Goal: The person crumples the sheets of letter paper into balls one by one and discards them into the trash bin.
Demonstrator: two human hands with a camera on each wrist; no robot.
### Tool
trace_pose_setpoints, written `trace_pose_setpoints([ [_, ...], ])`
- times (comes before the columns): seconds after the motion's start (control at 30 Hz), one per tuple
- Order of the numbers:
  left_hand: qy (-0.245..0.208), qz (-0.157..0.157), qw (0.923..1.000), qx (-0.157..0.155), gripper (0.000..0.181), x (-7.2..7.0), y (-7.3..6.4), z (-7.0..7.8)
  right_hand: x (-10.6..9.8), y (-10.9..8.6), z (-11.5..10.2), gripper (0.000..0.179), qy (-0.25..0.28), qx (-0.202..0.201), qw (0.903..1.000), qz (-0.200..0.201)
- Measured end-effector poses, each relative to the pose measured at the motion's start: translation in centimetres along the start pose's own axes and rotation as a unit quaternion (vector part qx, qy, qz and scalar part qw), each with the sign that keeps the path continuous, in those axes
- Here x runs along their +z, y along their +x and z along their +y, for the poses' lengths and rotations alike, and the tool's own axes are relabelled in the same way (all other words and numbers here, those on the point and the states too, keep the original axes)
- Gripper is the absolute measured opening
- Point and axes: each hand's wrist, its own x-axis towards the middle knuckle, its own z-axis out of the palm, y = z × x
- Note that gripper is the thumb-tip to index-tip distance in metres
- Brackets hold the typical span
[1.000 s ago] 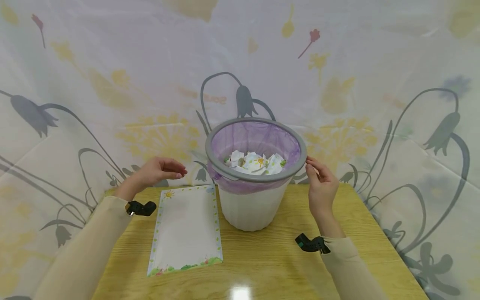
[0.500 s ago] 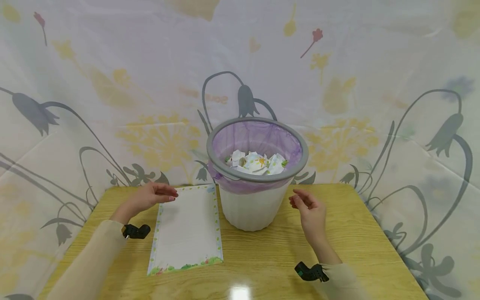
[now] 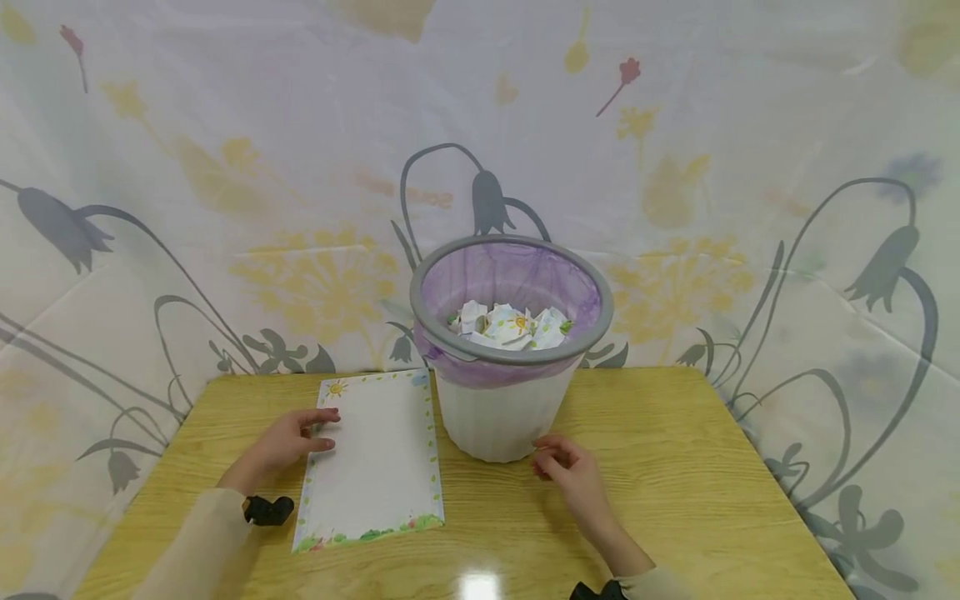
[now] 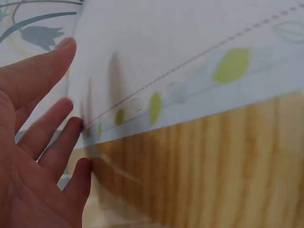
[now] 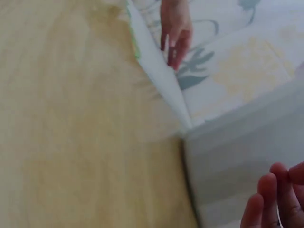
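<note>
A sheet of decorated paper [image 3: 375, 467], with a sun in one corner and leaves along its border, lies flat on the table. My left hand [image 3: 288, 442] hovers at its left edge; in the left wrist view its spread fingertips [image 4: 71, 107] come close over the leafy border. Right of the sheet stands a white waste bin [image 3: 495, 417] with a grey rim and a purple liner. Crumpled papers [image 3: 517, 327] fill part of it. Near the bin's base is my right hand [image 3: 573, 475], its fingers loosely bent around nothing.
The wood-patterned table [image 3: 660, 467] extends left and right of the bin. A pale curtain [image 3: 675, 125] printed with flowers hangs right behind the table and on both sides.
My right hand has left the bin's rim and dropped down and left toward the bin's base. My left hand has lowered from above to the sheet's left edge.
</note>
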Motion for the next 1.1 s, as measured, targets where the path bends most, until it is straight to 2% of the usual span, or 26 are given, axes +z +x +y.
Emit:
trace_pose_setpoints([
  [0.13,0.033,0.003,0.9991,0.027,0.05,0.7,-0.6,0.0,1.5,-0.3,0.9,0.026,0.009,0.031,0.9965,-0.077],
  [0.27,0.063,0.003,0.997,0.047,0.059,1.5,-0.9,-0.4,2.9,-0.2,1.8,0.035,0.023,0.039,0.9862,-0.159],
  [0.4,0.076,0.018,0.9954,0.056,0.063,2.4,-0.9,-0.7,4.2,-0.4,2.4,0.042,0.036,0.058,0.9771,-0.201],
  [0.57,0.079,0.037,0.9959,0.025,0.067,2.8,-0.8,-0.4,6.2,-0.3,2.5,0.049,0.04,0.06,0.9727,-0.221],
  [0.77,0.069,0.041,0.9966,-0.016,0.071,3.5,-0.9,0.6,8.0,-0.3,2.0,0.054,0.005,0.044,0.9722,-0.23],
  [0.9,0.066,0.043,0.9967,-0.021,0.075,4.2,-1.3,1.0,8.8,-0.4,1.8,0.055,0.012,0.06,0.9729,-0.223],
  [1.0,0.099,0.056,0.9934,-0.01,0.077,4.8,-1.6,1.4,9.2,-0.5,1.6,0.056,0.036,0.073,0.9727,-0.217],
  [1.1,0.156,0.07,0.9853,-0.002,0.08,5.5,-1.8,2.0,9.5,-0.5,1.3,0.058,0.052,0.082,0.972,-0.214],
])
